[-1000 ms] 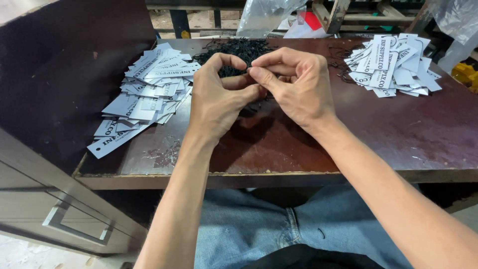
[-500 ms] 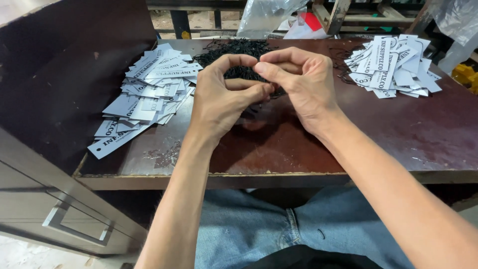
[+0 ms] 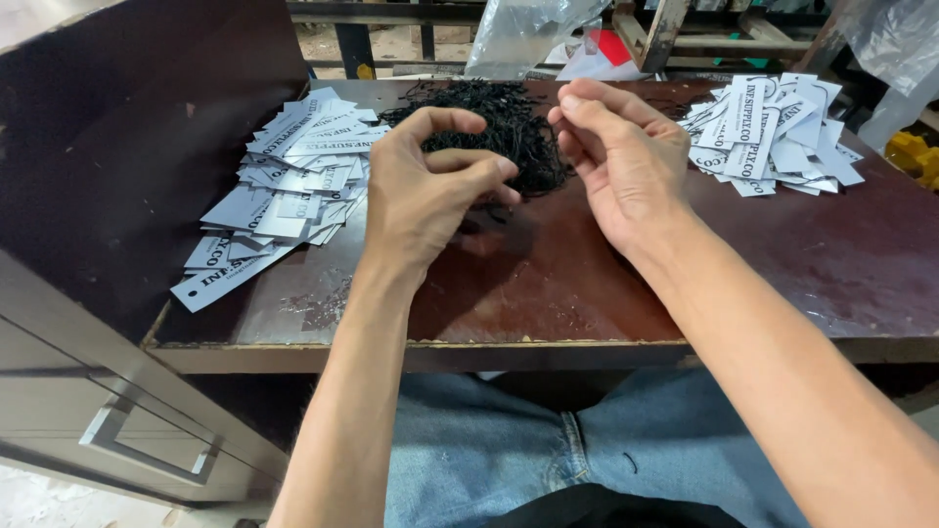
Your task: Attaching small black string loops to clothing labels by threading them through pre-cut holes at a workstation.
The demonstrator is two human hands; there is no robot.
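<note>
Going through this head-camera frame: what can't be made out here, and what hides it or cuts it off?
- Whether the left hand pinches a black string: its curled fingers cover the spot.
- The middle of the pile of black strings: both hands overlap it; single strands are too fine to separate.
- What the right hand holds, if anything: seen only from the back.
- The clear plastic bag: cut off by the top edge.

Soft daylight is falling from the far side, spreading a dull sheen over the worn dark-brown wooden tabletop (image 3: 782, 264) toward its right edge. The left hand (image 3: 425, 196) is casting a faint shadow beneath itself. The white printed card tags (image 3: 293, 166) are showing sharp, while corners are bending slightly and staying dim.
</note>
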